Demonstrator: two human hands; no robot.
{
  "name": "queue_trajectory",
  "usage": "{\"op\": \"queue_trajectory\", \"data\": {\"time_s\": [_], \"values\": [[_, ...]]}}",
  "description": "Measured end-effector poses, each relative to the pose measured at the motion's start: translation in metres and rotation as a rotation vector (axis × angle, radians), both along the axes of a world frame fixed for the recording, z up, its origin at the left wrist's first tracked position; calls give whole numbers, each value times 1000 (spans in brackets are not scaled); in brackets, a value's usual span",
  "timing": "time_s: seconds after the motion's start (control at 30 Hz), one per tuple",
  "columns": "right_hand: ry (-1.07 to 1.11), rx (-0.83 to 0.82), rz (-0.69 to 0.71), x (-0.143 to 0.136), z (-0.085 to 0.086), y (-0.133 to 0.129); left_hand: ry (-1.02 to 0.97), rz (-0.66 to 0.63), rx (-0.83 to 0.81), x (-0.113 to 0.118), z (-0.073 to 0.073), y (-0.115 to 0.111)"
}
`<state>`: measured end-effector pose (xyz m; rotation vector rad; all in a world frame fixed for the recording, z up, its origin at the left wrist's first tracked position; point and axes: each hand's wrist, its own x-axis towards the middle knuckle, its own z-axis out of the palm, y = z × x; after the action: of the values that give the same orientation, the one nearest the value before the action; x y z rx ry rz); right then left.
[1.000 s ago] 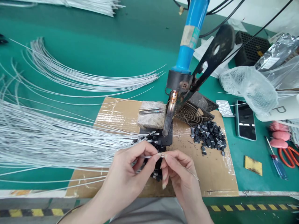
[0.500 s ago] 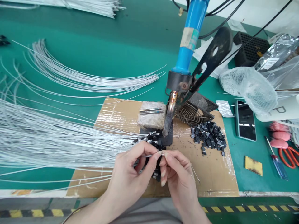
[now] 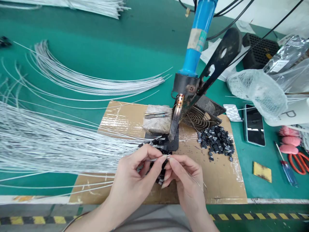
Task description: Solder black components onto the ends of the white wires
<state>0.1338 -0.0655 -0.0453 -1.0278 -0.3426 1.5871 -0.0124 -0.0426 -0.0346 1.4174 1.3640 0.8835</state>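
Observation:
My left hand [image 3: 137, 177] pinches a thin pale wire [image 3: 152, 159] between thumb and forefinger, over the cardboard sheet. Against it, fingertip to fingertip, my right hand [image 3: 185, 180] is closed on a thin wire whose length runs out past the knuckles to the right. The tips where the hands meet are too small to make out. Just behind them hangs the blue-handled soldering iron [image 3: 178, 112] in its black stand. Black connector pieces [image 3: 160, 177] lie partly hidden beneath my fingers. A large bundle of white wires [image 3: 72, 141] reaches from the left to the iron's base.
A pile of small black parts [image 3: 216, 141] sits on the cardboard [image 3: 217, 187], near a round fan guard [image 3: 198, 117]. Farther right are a phone [image 3: 254, 125], a yellow sponge [image 3: 262, 172], a screwdriver [image 3: 288, 170] and orange-handled scissors [image 3: 298, 162]. Another wire bundle [image 3: 96, 83] lies behind.
The fingers of my right hand have curled in slightly, and the thin wire at that hand now shows across its knuckles. My left hand has barely moved.

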Motion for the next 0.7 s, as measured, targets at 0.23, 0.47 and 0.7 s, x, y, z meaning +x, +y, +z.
{"op": "queue_trajectory", "data": {"time_s": [0.23, 0.47, 0.7], "values": [[9, -4, -3, -2, 0, 0, -9, -29, 24, -1, -1, 0], [62, -6, -2, -4, 1, 0, -14, -37, 27, -3, -2, -1], [31, 18, -23, -3, 0, -1, -32, -32, 40, -2, -3, -2]]}}
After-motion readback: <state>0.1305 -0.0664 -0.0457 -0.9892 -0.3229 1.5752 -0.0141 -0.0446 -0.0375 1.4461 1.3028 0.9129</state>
